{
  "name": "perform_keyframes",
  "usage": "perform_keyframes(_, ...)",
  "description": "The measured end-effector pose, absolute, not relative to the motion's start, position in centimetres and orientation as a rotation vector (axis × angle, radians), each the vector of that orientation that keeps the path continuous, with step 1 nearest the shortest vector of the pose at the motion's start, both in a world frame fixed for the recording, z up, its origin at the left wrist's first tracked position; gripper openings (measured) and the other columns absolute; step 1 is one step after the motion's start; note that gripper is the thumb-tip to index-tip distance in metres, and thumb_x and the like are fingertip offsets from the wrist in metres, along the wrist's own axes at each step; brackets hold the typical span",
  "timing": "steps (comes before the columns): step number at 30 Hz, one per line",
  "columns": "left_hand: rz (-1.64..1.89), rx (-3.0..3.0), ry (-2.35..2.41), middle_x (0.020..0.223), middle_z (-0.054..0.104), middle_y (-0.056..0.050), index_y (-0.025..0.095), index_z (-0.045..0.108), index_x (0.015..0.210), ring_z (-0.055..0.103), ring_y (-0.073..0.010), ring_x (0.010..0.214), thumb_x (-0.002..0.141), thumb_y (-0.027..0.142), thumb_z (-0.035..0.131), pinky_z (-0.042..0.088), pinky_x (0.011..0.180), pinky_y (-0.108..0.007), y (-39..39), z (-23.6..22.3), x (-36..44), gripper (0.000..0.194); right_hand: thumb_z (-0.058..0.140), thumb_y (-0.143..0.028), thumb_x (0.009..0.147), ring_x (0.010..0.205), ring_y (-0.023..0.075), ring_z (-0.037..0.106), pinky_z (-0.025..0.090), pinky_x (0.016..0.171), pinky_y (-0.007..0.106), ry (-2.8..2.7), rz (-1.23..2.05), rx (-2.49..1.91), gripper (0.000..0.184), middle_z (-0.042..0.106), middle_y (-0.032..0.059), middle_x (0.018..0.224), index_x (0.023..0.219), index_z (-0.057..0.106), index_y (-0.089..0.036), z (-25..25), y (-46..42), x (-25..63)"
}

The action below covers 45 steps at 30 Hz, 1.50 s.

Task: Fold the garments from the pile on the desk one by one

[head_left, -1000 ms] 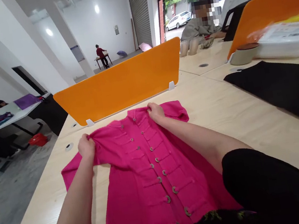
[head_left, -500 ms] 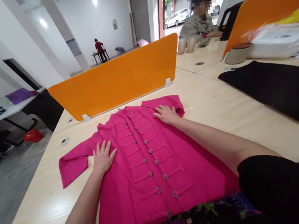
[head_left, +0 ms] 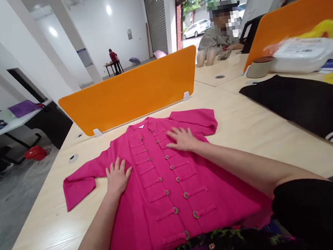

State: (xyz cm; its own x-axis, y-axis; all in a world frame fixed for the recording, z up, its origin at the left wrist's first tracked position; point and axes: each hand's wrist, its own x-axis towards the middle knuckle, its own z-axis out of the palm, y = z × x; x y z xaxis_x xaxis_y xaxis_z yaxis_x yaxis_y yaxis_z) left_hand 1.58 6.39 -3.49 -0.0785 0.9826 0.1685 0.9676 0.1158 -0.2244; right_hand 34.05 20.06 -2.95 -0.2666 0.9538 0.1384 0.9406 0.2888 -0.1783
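Note:
A magenta jacket with a stand collar lies front up on the light wooden table, its lower edge reaching my lap. Two rows of round metal buttons with cord loops run down its front. My left hand rests with fingers spread on the jacket's left side, just below the sleeve. Over the upper right chest is my right hand, its fingers spread and slightly blurred; whether the palm presses the cloth I cannot tell. The right sleeve stretches out beyond it.
An orange divider stands behind the jacket. On the right lie a folded black garment with white stripes, a lidded cup and a white plastic container. Another person sits across the table, at the back right.
My right hand has moved left and slightly down, from beside the right sleeve onto the chest. The right sleeve and shoulder now lie further out, and the collar is more open. My left hand has barely shifted.

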Motion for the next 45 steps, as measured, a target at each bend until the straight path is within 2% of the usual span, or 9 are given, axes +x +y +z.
perform_keyframes(4,0.084,-1.958,-2.223,0.155,0.03,-0.008,0.025,0.033,0.147,0.028,-0.0417,0.137,0.094,0.05,0.031,0.027,0.106,-0.064,7.4,-3.7,1.3,0.06,0.025,-0.067,0.09,0.142,0.0408,0.013,0.011,0.109,0.066,-2.478,0.201,-1.711,0.07,0.021,0.0065,0.158,0.15,0.03,-0.03,-4.8,18.8,32.5)
perform_keyframes(24,0.053,-2.009,-2.342,0.158,0.022,-0.003,0.029,0.025,0.15,0.02,-0.0414,0.14,0.093,0.051,0.024,0.018,0.109,-0.065,14.3,-2.8,-1.8,0.061,0.02,-0.07,0.089,0.142,0.0424,0.009,0.004,0.108,0.068,-2.393,0.255,-1.744,0.075,0.017,0.0067,0.159,0.15,0.027,-0.028,-4.8,25.8,30.1)
perform_keyframes(29,0.141,-1.937,-2.259,0.152,0.036,-0.01,0.024,0.041,0.143,0.024,-0.0361,0.141,0.096,0.042,0.024,0.011,0.11,-0.066,12.7,-1.2,0.3,0.054,0.023,-0.069,0.09,0.143,0.0398,0.011,0.004,0.11,0.065,-2.438,0.274,-1.686,0.073,0.018,0.0058,0.159,0.15,0.028,-0.028,-4.4,25.3,30.8)
perform_keyframes(32,0.073,-1.959,-2.089,0.149,0.039,-0.013,0.018,0.046,0.139,0.025,-0.0332,0.141,0.095,0.03,0.028,0.013,0.113,-0.059,10.6,-0.5,3.5,0.049,0.029,-0.065,0.091,0.142,0.0377,0.017,0.01,0.11,0.065,-2.454,0.284,-1.687,0.067,0.023,0.0069,0.157,0.147,0.035,-0.028,-3.3,24.8,30.9)
perform_keyframes(34,-0.044,-2.053,-2.06,0.151,0.037,-0.012,0.017,0.042,0.141,0.028,-0.03,0.14,0.095,0.033,0.028,0.021,0.113,-0.052,8.7,-0.9,6.1,0.051,0.036,-0.056,0.093,0.138,0.0355,0.027,0.019,0.108,0.063,-2.403,0.206,-1.684,0.058,0.036,0.011,0.15,0.139,0.047,-0.024,-2.4,23.8,30.3)
perform_keyframes(36,-0.104,-2.203,-2.05,0.153,0.033,-0.01,0.019,0.037,0.145,0.026,-0.0291,0.141,0.095,0.044,0.028,0.025,0.113,-0.05,6.6,-1.9,8.4,0.056,0.039,-0.048,0.093,0.127,0.031,0.043,0.032,0.105,0.053,-2.334,0.114,-1.626,0.048,0.051,0.0142,0.136,0.127,0.057,-0.019,-1.6,22.3,29.2)
perform_keyframes(38,-0.086,-2.342,-2.0,0.156,0.028,-0.008,0.024,0.032,0.147,0.019,-0.0296,0.144,0.095,0.051,0.027,0.021,0.114,-0.054,4.6,-3.3,10.0,0.059,0.041,-0.048,0.092,0.112,0.0269,0.055,0.043,0.095,0.041,-2.318,0.099,-1.556,0.045,0.061,0.0142,0.122,0.118,0.061,-0.017,-1.3,20.6,27.9)
perform_keyframes(41,-0.076,-2.398,-1.954,0.156,0.026,-0.007,0.025,0.031,0.148,0.017,-0.029,0.145,0.095,0.052,0.024,0.017,0.115,-0.056,2.8,-4.6,10.7,0.059,0.049,-0.047,0.088,0.103,0.026,0.061,0.048,0.086,0.034,-2.351,0.129,-1.597,0.043,0.065,0.0143,0.115,0.116,0.062,-0.017,-1.4,19.0,26.3)
perform_keyframes(45,-0.098,-2.392,-1.947,0.156,0.028,-0.007,0.025,0.031,0.148,0.019,-0.0291,0.144,0.095,0.053,0.022,0.018,0.115,-0.055,2.5,-4.7,10.4,0.06,0.049,-0.022,0.087,0.101,0.0265,0.064,0.049,0.083,0.032,-2.338,0.146,-1.72,0.032,0.068,0.0183,0.109,0.112,0.067,-0.013,-1.4,19.1,25.3)
